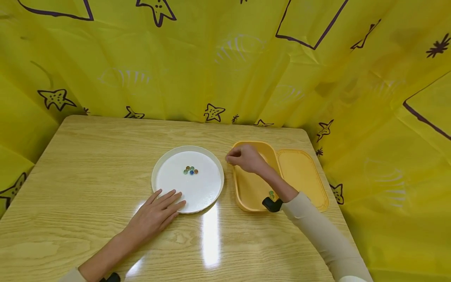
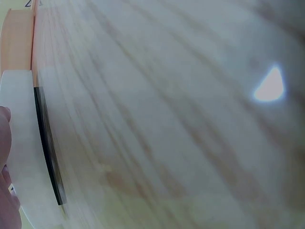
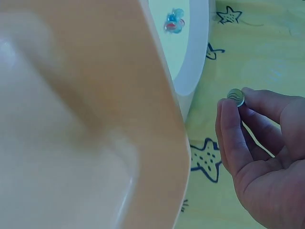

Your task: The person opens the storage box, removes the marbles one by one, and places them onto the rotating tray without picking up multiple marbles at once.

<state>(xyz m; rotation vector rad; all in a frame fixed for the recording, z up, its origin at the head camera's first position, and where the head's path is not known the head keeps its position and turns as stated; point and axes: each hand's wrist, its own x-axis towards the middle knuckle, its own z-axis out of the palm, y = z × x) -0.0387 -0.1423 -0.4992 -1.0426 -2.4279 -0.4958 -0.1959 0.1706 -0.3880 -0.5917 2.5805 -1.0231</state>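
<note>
Between thumb and fingertips, my right hand (image 1: pixel 248 158) pinches a glass marble (image 3: pixel 236 97), best seen in the right wrist view. That hand is above the far left rim of a yellow plastic box (image 1: pixel 251 190). Several marbles (image 1: pixel 191 171), green, amber and blue, sit in a cluster on a round white tray (image 1: pixel 206 194). My left hand (image 1: pixel 151 215) rests with spread, straight fingers on the tray's near left rim. Green marbles (image 1: pixel 271 194) lie inside the box near its front right, partly hidden by the right wrist's black strap.
To the right of the box lies its yellow lid (image 1: pixel 303 176), flat on the wooden table (image 1: pixel 88 176). A yellow curtain (image 1: pixel 190 58) with starfish drawings hangs behind the table and along its sides. Light glares off the tabletop in front of the tray.
</note>
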